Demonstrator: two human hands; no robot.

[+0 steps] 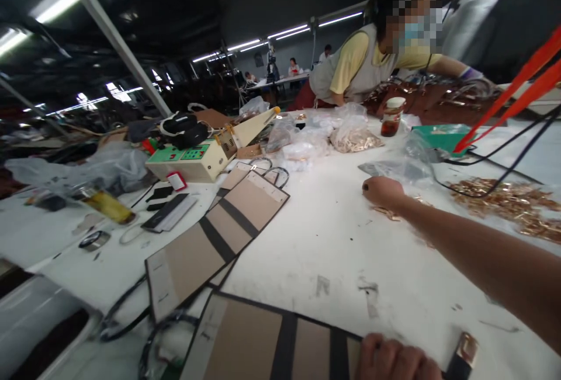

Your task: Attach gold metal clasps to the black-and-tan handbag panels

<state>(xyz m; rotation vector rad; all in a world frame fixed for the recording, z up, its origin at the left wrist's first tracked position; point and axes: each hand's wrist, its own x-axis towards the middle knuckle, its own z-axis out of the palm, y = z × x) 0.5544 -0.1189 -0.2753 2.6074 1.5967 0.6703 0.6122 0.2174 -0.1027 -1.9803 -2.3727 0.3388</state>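
At the bottom edge my left hand is closed over the right end of a flat beige panel with black bands and edging. Its thumb is out of sight. Beside these fingers lies a black strap end with a gold metal fitting. My right hand reaches across the white table, its fingers curled in. Whatever those fingers hold is hidden. Small gold metal pieces lie under and beside that hand, and a clear plastic bag is just behind it.
More banded panels with black handles lie left of centre. A cream machine stands behind them. Many gold pieces are heaped at right, near orange straps and black cords. A jar stands farther back; a co-worker leans there.
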